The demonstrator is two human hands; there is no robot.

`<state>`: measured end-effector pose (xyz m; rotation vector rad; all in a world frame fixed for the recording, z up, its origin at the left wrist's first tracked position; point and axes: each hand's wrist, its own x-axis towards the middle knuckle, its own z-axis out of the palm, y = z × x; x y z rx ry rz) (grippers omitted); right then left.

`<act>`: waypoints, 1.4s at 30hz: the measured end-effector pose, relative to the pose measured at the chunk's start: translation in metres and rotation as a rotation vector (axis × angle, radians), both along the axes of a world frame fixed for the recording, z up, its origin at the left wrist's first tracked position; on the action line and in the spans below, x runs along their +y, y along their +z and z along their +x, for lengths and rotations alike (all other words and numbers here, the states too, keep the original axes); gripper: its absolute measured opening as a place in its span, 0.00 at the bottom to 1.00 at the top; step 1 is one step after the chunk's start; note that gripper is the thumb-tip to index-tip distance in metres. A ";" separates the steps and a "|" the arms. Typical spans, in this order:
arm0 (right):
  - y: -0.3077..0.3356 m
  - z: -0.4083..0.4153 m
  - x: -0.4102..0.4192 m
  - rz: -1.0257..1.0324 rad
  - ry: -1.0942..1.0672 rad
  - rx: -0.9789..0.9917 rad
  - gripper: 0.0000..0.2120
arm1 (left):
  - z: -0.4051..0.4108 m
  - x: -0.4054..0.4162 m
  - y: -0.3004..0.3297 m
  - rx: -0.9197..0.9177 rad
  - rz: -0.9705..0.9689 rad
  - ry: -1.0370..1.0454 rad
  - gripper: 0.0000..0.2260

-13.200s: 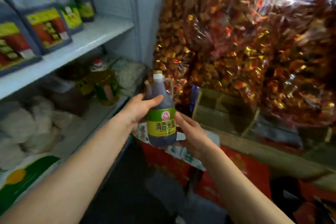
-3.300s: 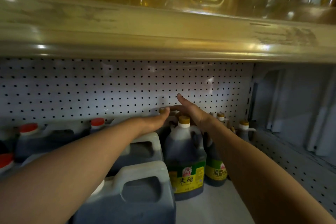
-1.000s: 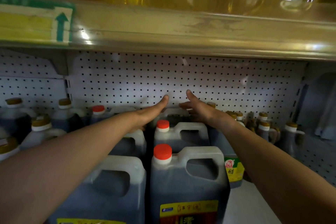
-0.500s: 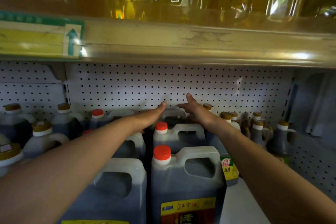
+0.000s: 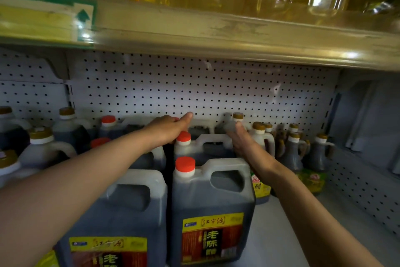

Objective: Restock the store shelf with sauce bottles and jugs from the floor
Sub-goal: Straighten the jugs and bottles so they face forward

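Neither hand has a real grip right now: the left hand [image 5: 167,129] lies flat with fingers straight, reaching over the red caps toward the back of the row, and the right hand [image 5: 243,144] is open too, palm turned in beside the middle jug [image 5: 203,147], fingers stretched toward a gold-capped bottle [image 5: 237,122] at the pegboard [image 5: 194,91]. Whether either hand actually touches the rear jug [image 5: 200,129] between them, I cannot tell, it's half hidden. By my read, this is the settling step, squaring a jug at the back of the shelf [image 5: 287,223] rather than carrying one in. Up front stands a front jug [image 5: 213,208] with a red cap and yellow label, a second big jug [image 5: 121,219] touching it on the left. The next move, I'd judge, calls for drawing both arms straight back and low, because the upper shelf edge [image 5: 216,35] hangs close overhead and the forearms pass right above the jug handles. Small gold-capped bottles [image 5: 303,149] crowd the right, easy to knock with an elbow; more dark bottles [image 5: 43,143] stand at the left. Bare shelf at front right looks like the spot for the next one from the floor
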<state>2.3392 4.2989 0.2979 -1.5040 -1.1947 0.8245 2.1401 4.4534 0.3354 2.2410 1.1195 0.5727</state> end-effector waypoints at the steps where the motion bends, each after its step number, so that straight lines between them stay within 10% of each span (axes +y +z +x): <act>1: 0.003 -0.005 -0.001 -0.010 -0.011 0.012 0.36 | -0.001 0.001 0.000 -0.003 0.007 0.013 0.33; 20: 0.008 -0.019 -0.008 -0.008 0.015 0.059 0.32 | -0.006 -0.016 0.008 0.011 -0.114 0.019 0.38; 25: 0.017 -0.029 -0.015 0.018 0.006 0.063 0.18 | -0.009 -0.026 0.007 0.020 -0.103 0.056 0.53; 29: 0.011 -0.035 -0.023 0.066 -0.019 0.097 0.28 | -0.016 -0.035 0.009 0.013 -0.164 0.016 0.61; 36: -0.034 -0.062 -0.066 0.273 -0.238 0.193 0.25 | -0.044 -0.101 0.011 -0.053 0.072 -0.013 0.33; 42: -0.094 -0.117 -0.107 0.418 -0.415 0.069 0.28 | -0.079 -0.190 -0.047 -0.285 0.283 -0.222 0.32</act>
